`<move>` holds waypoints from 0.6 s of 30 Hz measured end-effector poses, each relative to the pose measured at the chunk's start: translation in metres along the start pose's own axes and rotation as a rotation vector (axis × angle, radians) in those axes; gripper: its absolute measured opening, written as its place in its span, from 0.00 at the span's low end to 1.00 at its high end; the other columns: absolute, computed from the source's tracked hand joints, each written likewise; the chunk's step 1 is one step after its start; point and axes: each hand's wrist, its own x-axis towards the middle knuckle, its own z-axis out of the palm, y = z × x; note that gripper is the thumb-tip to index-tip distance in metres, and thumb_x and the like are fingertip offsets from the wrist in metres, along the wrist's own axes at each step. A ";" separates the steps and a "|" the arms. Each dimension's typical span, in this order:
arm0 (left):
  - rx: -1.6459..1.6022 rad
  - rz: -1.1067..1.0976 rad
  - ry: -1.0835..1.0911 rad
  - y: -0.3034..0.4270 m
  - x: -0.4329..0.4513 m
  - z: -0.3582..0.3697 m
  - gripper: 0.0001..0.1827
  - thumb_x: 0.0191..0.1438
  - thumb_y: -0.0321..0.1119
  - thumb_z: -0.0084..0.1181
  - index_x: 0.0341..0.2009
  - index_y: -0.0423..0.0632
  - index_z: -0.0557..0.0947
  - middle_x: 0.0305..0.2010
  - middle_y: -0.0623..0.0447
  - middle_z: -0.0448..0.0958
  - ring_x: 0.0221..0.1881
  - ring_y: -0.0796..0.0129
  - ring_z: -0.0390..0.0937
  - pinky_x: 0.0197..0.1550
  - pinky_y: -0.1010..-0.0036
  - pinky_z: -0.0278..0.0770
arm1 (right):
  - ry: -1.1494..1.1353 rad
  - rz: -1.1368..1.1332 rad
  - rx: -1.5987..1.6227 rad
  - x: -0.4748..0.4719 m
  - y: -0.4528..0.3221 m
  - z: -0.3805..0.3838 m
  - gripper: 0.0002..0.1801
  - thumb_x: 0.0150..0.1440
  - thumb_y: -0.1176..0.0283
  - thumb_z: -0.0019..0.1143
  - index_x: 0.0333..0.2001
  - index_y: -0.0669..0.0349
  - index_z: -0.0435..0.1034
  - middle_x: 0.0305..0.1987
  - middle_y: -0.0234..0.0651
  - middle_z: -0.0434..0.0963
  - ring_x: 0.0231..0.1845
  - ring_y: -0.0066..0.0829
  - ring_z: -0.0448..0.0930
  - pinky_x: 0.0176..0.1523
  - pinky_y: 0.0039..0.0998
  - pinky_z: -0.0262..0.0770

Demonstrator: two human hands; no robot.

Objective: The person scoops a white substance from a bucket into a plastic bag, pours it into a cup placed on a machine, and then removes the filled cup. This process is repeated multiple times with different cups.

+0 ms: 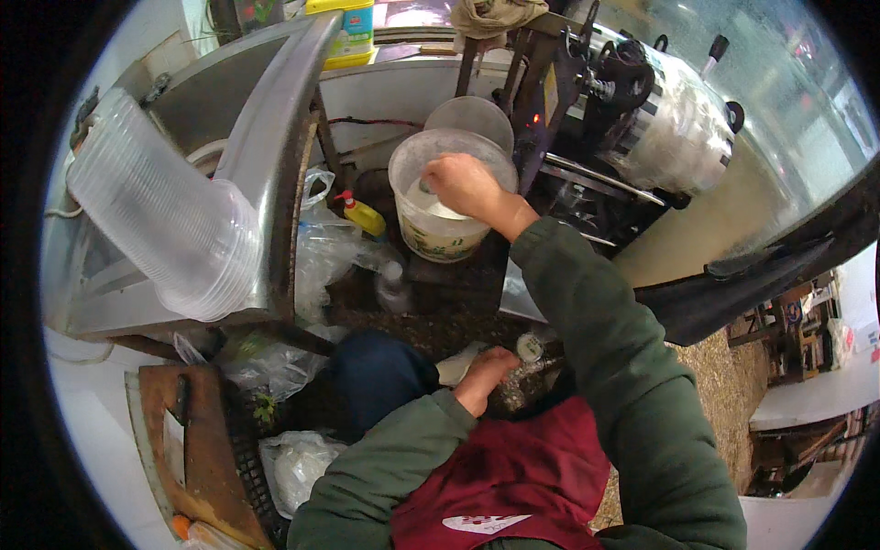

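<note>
My right hand [464, 184] is inside the mouth of a translucent plastic bucket [443, 244], its fingers curled together. A bit of a small greyish object [425, 185] shows at the fingertips; most of it is hidden. White contents [430, 203] fill the lower part of the bucket, and I cannot tell whether they are powder or liquid. Low in front of my body, my left hand [487, 375] has bent fingers beside a pale object [457, 366] and a round whitish lid or disc [529, 348]. What the left fingers touch is unclear.
Stacked clear plastic tubs [172, 213] lean on a steel sink [275, 103] at left. Beside the bucket are a yellow pump bottle [364, 218] and plastic bags [323, 254]. A machine with a film roll [677, 137] stands right. A cleaver [174, 447] lies on a wooden board [206, 440].
</note>
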 end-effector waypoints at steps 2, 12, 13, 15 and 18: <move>0.031 -0.013 -0.026 0.001 0.002 0.000 0.06 0.59 0.37 0.61 0.37 0.51 0.82 0.33 0.62 0.73 0.37 0.74 0.67 0.43 0.73 0.67 | -0.086 0.004 0.177 -0.003 -0.001 -0.003 0.15 0.63 0.64 0.54 0.46 0.56 0.85 0.41 0.52 0.85 0.44 0.56 0.84 0.51 0.48 0.80; 0.033 0.026 -0.028 -0.007 0.008 -0.003 0.04 0.61 0.34 0.59 0.33 0.54 0.80 0.33 0.62 0.72 0.37 0.73 0.70 0.46 0.73 0.69 | -0.143 0.404 1.122 -0.042 -0.017 -0.048 0.18 0.71 0.67 0.50 0.49 0.72 0.79 0.42 0.48 0.87 0.42 0.34 0.89 0.49 0.32 0.87; 0.003 0.011 -0.033 -0.010 0.011 -0.004 0.03 0.61 0.34 0.59 0.34 0.53 0.81 0.34 0.61 0.73 0.38 0.72 0.70 0.46 0.73 0.70 | -0.103 0.410 1.189 -0.052 -0.018 -0.051 0.20 0.73 0.66 0.48 0.54 0.74 0.77 0.45 0.50 0.86 0.44 0.35 0.89 0.50 0.31 0.87; 0.012 0.000 -0.043 -0.015 0.015 -0.006 0.02 0.61 0.33 0.58 0.36 0.52 0.82 0.36 0.60 0.76 0.39 0.72 0.72 0.47 0.73 0.70 | -0.009 0.420 1.264 -0.067 -0.022 -0.054 0.22 0.75 0.65 0.47 0.59 0.76 0.73 0.49 0.53 0.85 0.48 0.37 0.88 0.53 0.31 0.87; -0.015 0.020 -0.031 -0.021 0.017 -0.008 0.04 0.62 0.33 0.58 0.39 0.51 0.84 0.40 0.59 0.79 0.41 0.71 0.73 0.48 0.72 0.72 | 0.131 0.431 1.292 -0.083 -0.027 -0.055 0.23 0.76 0.64 0.46 0.59 0.77 0.72 0.50 0.54 0.85 0.51 0.38 0.88 0.55 0.32 0.87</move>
